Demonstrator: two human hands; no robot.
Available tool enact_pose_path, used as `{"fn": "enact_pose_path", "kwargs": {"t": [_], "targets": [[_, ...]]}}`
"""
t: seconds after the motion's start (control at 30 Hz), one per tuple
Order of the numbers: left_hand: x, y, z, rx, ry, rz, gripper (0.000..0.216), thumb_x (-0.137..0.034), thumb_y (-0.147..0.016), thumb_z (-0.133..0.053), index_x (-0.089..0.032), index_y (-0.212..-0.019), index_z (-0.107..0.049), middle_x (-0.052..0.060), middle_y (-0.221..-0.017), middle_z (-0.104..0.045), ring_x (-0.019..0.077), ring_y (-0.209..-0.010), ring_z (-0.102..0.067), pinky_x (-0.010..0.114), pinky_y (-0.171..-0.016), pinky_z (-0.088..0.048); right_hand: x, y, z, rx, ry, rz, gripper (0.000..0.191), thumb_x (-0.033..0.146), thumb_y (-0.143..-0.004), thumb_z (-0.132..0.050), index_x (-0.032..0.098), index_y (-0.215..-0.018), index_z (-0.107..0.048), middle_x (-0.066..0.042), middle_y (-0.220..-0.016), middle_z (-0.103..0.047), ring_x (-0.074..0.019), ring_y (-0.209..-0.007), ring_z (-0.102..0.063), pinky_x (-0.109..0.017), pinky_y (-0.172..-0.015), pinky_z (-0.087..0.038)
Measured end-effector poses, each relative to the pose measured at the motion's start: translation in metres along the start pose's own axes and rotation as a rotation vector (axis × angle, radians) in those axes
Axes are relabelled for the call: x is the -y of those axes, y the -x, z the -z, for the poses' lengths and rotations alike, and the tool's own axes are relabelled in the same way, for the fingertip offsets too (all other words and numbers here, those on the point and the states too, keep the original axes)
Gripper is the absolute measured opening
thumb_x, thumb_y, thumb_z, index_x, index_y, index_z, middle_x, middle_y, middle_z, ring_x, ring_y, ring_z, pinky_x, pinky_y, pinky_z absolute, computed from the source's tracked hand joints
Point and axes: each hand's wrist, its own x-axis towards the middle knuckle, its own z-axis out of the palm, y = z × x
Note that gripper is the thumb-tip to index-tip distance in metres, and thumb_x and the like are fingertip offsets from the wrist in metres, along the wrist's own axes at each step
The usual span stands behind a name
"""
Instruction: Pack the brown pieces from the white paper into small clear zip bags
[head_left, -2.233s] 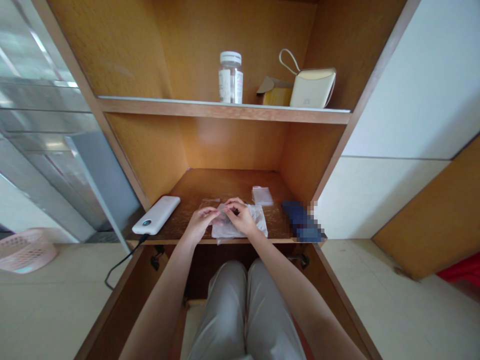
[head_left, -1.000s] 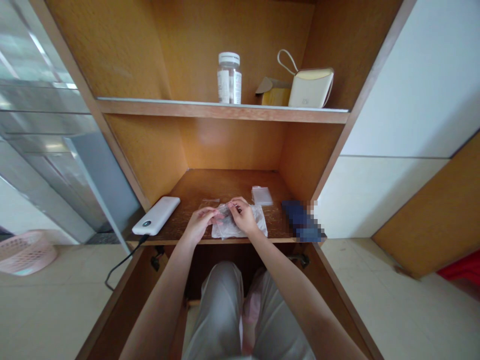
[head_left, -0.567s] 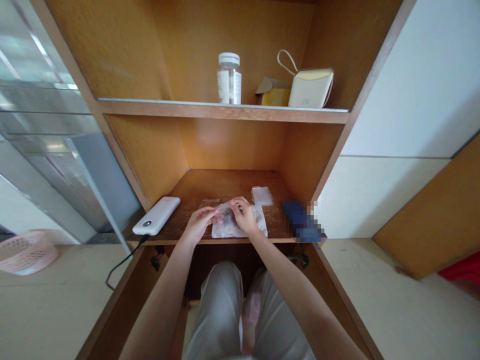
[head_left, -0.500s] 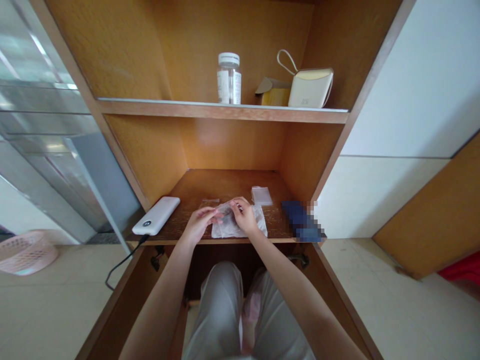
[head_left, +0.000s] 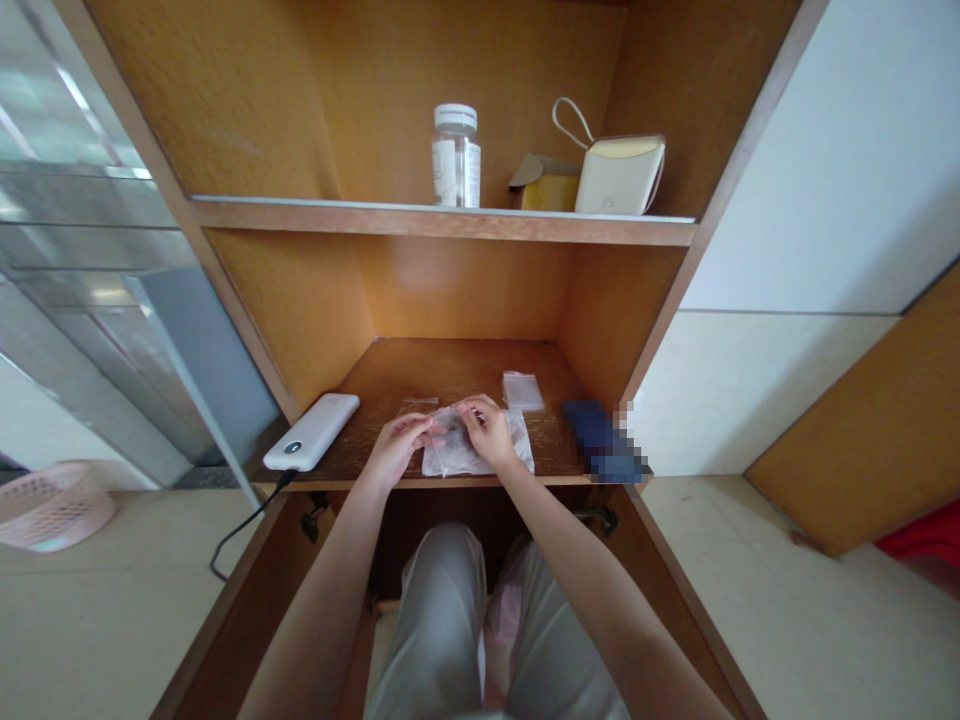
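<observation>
Between the fingertips of both hands is a small clear plastic bag (head_left: pixel 448 417), raised just over the shelf. My left hand (head_left: pixel 396 448) pinches its left side, thumb and fingers together. On the other side my right hand (head_left: pixel 489 434) grips the top right edge, its fingers curled inward. Under the hands lies a larger translucent plastic bag (head_left: pixel 519 442), whitish and crumpled; what it contains cannot be made out. A flat stack of small clear bags (head_left: pixel 523 391) rests behind my right hand. Another thin clear bag (head_left: pixel 420 404) lies behind the left fingers, partly covered.
A white power bank (head_left: pixel 313 432) with a black cable lies at the shelf's left. At the right is a dark blue, blurred-out object (head_left: pixel 604 440). The upper shelf (head_left: pixel 375 215) carries a clear jar (head_left: pixel 456 160), a yellow box (head_left: pixel 551 188) and a cream strapped case (head_left: pixel 621 175).
Both hands keep nearly the same place and grip. The small clear bag's upper edge has tilted slightly between the fingers.
</observation>
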Motion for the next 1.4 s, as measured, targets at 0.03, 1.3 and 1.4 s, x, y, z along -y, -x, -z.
{"fn": "enact_pose_path", "kwargs": {"t": [0.03, 1.3, 1.4], "targets": [[0.0, 0.0, 0.0, -0.001, 0.004, -0.004, 0.019, -0.029, -0.065, -0.073, -0.012, -0.072, -0.068, 0.007, -0.072, -0.07, 0.0202, -0.07, -0.066, 0.034, -0.067, -0.054, 0.0, 0.0, 0.0, -0.006, -0.006, -0.001, 0.02, 0.029, -0.086, -0.051, 0.019, -0.079, -0.067, -0.006, -0.081, -0.065, -0.016, -0.08, -0.059, -0.029, -0.075, -0.047], [0.007, -0.003, 0.006, 0.064, -0.215, -0.033, 0.033, -0.035, -0.071, -0.069, -0.014, -0.096, -0.06, 0.005, -0.073, -0.068, 0.014, -0.056, -0.061, 0.026, -0.056, -0.045, -0.014, -0.013, -0.003, -0.234, -0.782, -0.404, 0.034, 0.026, -0.071, -0.062, 0.024, -0.106, -0.06, -0.002, -0.111, -0.063, -0.0159, -0.091, -0.062, -0.034, -0.086, -0.047], [0.006, -0.003, 0.006, 0.053, -0.218, -0.023, 0.033, -0.036, -0.071, -0.068, -0.014, -0.095, -0.06, 0.005, -0.073, -0.068, 0.0141, -0.055, -0.061, 0.027, -0.058, -0.046, -0.015, -0.018, 0.003, -0.264, -0.895, -0.474, 0.031, 0.026, -0.072, -0.06, 0.023, -0.103, -0.059, -0.003, -0.112, -0.063, -0.0161, -0.092, -0.062, -0.035, -0.085, -0.048]]}}
